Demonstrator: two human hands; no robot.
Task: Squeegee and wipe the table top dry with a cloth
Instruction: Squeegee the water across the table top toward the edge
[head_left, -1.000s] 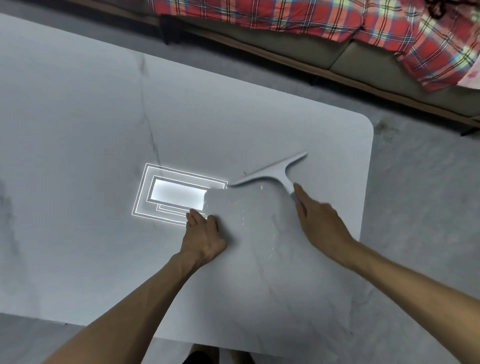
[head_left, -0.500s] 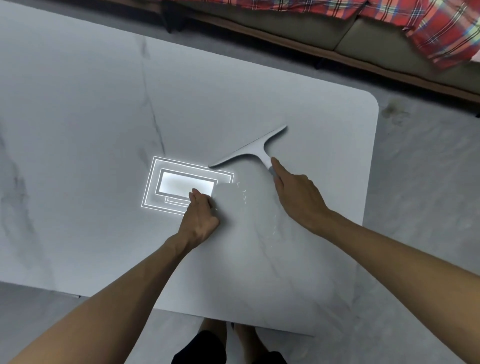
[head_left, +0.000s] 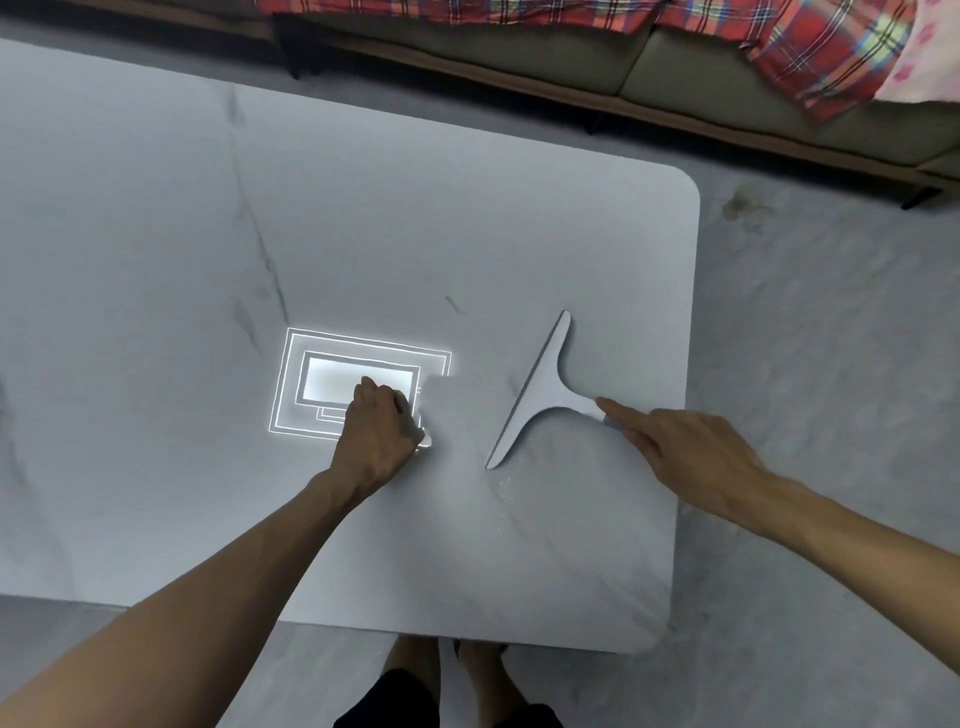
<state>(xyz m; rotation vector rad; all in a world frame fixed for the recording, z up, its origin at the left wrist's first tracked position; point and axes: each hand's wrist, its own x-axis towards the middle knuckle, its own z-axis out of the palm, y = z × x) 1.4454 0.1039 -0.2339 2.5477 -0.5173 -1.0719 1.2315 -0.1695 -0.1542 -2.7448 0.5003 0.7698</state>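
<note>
Squeegee (head_left: 540, 387) sits blade-down on the right part of the marble-look table top (head_left: 467, 234). Its blade runs diagonally and its handle points at my right hand (head_left: 691, 457). That hand holds the handle end with the index finger laid straight along it, I judge to press and steer; its other fingers are hidden underneath. My left hand (head_left: 382, 431), fingers curled, bunches a pale cloth (head_left: 447, 410) just beside the blade, likely placed to mop what gets pushed over. Droplets (head_left: 501, 493) glint by the blade's near tip, so drying isn't finished.
</note>
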